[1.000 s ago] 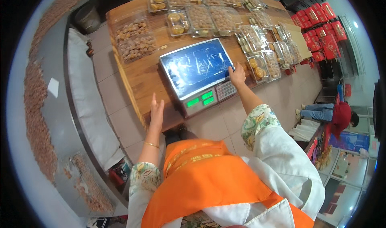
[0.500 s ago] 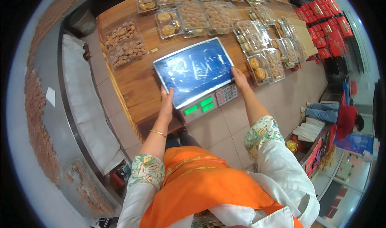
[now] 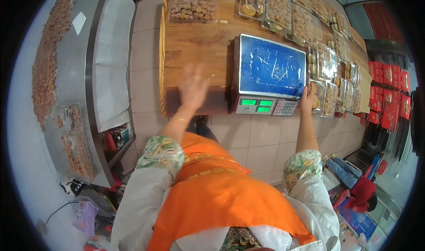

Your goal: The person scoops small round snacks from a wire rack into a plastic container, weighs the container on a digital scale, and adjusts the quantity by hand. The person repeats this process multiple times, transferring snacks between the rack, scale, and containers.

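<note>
A digital scale (image 3: 272,67) with a scratched blue platform and lit green displays rests on the wooden table (image 3: 199,43), close to its front edge. At the scale's right side, my right hand (image 3: 307,101) grips the edge, fingers around the corner near the keypad. My left hand (image 3: 194,87) is off the scale, over the tabletop to its left. Motion blurs its fingers, which look stretched out, and nothing shows in them. Clear boxes of small round sugared pastries (image 3: 192,8) lie beyond my left hand. A clear box of golden round cookies (image 3: 251,4) sits behind the scale.
More clear boxes of baked goods (image 3: 325,58) crowd the table's right side. Stacked red gift boxes (image 3: 389,94) stand farther right. On the left is a metal counter (image 3: 79,61) with brown crumbly pieces and a wire rack (image 3: 73,131). A person in red (image 3: 361,193) is at lower right.
My left hand has let go of the scale and moved away to its left. The scale now sits squarer to the table edge, with my right hand still on it. The view has turned.
</note>
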